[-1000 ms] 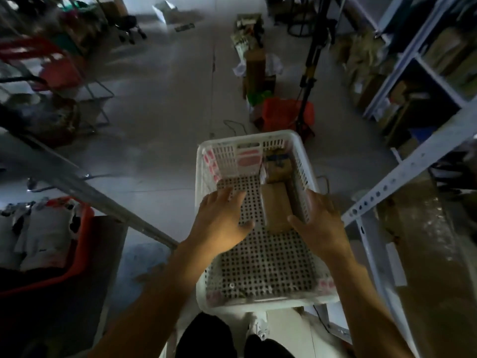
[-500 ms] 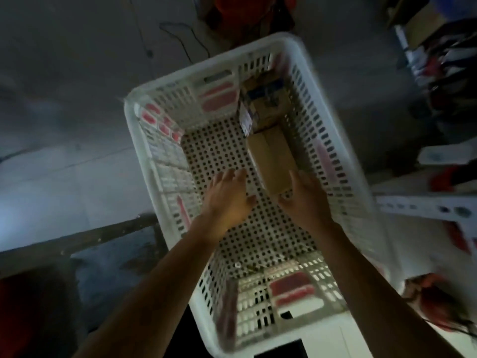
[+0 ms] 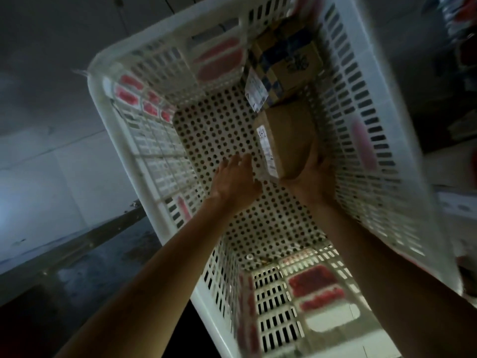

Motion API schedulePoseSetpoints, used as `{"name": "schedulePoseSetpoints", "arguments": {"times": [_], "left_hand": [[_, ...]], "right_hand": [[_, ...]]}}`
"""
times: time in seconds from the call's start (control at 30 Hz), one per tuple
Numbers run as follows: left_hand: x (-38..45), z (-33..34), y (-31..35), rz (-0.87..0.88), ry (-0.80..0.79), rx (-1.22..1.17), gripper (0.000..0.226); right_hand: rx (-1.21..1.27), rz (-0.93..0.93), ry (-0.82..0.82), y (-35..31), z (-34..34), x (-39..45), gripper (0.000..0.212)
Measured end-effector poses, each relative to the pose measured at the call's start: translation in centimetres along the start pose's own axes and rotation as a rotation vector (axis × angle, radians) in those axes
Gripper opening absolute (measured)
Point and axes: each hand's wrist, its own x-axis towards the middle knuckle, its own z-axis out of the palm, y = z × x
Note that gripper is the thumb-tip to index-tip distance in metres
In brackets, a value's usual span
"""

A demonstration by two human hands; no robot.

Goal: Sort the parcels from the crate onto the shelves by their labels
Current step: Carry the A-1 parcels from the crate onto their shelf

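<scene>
Hands deep in the white crate (image 3: 124, 130): right hand (image 3: 311, 174) grips the brown parcel (image 3: 289, 140), left hand (image 3: 236, 177) spread loose just beside its label (image 3: 267, 151).

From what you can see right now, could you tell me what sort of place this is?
Probably a stockroom or parcel-sorting area: a white perforated crate on a bare concrete floor holds labelled cardboard parcels, and cluttered shelving shows dimly at the upper right.

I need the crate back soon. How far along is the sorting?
Nearly done: the white crate is mostly bare floor, with two parcels left. In hand: the right hand grips the plain brown parcel, left hand open beside it. Left: shelving it, then the blue-patterned parcel at the far end.
</scene>
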Motion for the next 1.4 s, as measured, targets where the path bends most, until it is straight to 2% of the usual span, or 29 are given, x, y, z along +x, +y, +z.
{"name": "schedulePoseSetpoints", "arguments": {"times": [0.07,0.17,0.23,0.3,0.33,0.37,0.47,0.53,0.63,0.73,0.87,1.0,1.1,1.2,1.27,1.4], "left_hand": [[-1.2,-0.6,-0.2,-0.022,0.007,-0.053,0.076],[-2.5,-1.0,-0.4,-0.075,0.002,-0.165,0.074],[-3.9,-1.2,-0.2,-0.103,0.006,-0.252,0.07],[-5.9,-1.1,0.1,-0.115,-0.012,-0.313,0.066],[-7.0,-0.9,0.2,-0.115,-0.015,-0.355,0.063],[-8.0,-0.4,0.1,-0.11,-0.018,-0.409,0.06],[-11.2,1.1,0.5,-0.07,-0.038,-0.671,0.06],[-13.9,2.2,0.8,-0.013,-0.032,-0.861,0.052],[-18.9,3.4,2.0,0.079,-0.02,-1.138,0.073],[-23.8,4.7,3.2,0.173,0.057,-1.254,0.095],[-28.9,4.8,4.6,0.237,0.214,-1.281,0.087],[-33.4,4.7,4.9,0.337,0.329,-1.198,0.081],[-36.6,4.3,4.2,0.435,0.316,-1.091,0.081],[-39.1,4.6,3.3,0.536,0.251,-0.995,0.082],[-40.8,4.8,3.1,0.593,0.191,-0.938,0.088],[-43.6,5.7,3.9,0.671,0.109,-0.78,0.101]], "right_hand": [[0.171,0.039,-0.072,0.0,-0.5,-1.1,0.144],[0.555,0.132,-0.15,1.0,-1.0,-3.0,0.127],[0.84,0.176,-0.176,1.7,-1.5,-5.0,0.096],[0.937,0.173,-0.191,2.4,-2.4,-8.2,0.045],[0.967,0.176,-0.208,3.0,-2.6,-9.8,0.03],[1.01,0.186,-0.233,3.7,-2.7,-11.3,0.024],[1.165,0.247,-0.311,5.7,-3.4,-15.6,0.025],[1.259,0.269,-0.347,7.0,-4.1,-18.0,0.025],[1.377,0.217,-0.389,8.5,-5.5,-21.7,0.039],[1.369,0.051,-0.393,9.9,-7.4,-25.2,0.058],[1.311,-0.202,-0.315,10.3,-10.3,-29.4,0.061],[1.093,-0.434,-0.216,10.2,-11.9,-33.9,0.088],[1.077,-0.504,-0.135,10.8,-11.7,-37.4,0.095],[1.201,-0.567,-0.067,11.6,-10.4,-41.0,0.085],[1.287,-0.568,-0.017,12.5,-9.2,-43.4,0.079],[1.363,-0.511,0.109,15.1,-7.4,-47.3,0.09]]}}
